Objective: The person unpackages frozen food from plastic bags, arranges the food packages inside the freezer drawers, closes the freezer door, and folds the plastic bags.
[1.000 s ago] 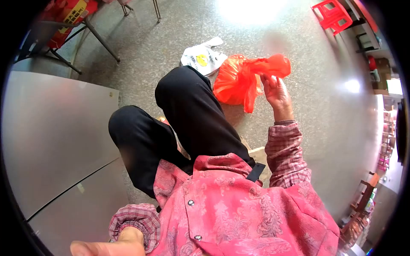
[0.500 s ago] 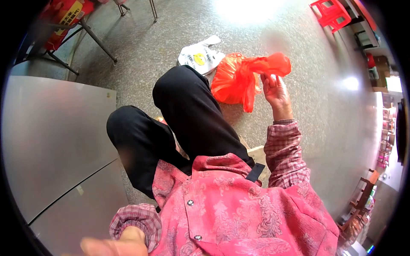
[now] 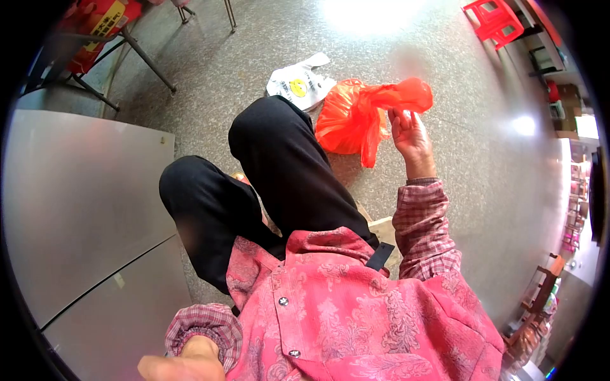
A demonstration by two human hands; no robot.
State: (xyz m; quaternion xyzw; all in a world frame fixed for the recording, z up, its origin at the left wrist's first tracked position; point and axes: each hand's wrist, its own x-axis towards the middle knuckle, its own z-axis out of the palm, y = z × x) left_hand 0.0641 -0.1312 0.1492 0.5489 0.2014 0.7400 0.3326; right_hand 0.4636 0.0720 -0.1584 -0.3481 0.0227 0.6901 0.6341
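My right hand [image 3: 412, 134] is stretched forward, its fingers closed on the gathered top of a red plastic bag [image 3: 342, 120]. The bag's full, rounded body rests on the floor, and its contents are hidden. Touching its far left side lies a white plastic bag [image 3: 298, 86] with a yellow smiley print. Low in the picture, close to my body, my left hand [image 3: 184, 367] sticks out of a checked cuff. The bottom edge cuts it off, so its fingers and anything in them are mostly hidden.
A grey cabinet with flat panels [image 3: 89, 209] stands close on my left. Metal chair legs [image 3: 149, 63] and a red package [image 3: 95, 38] are beyond it. At the far right is a red plastic stool [image 3: 495, 24]. My bent knees [image 3: 273, 133] rise in the middle.
My left hand has shifted slightly to the right, and its fingers look more drawn in. My right hand and the red plastic bag stay practically where they were.
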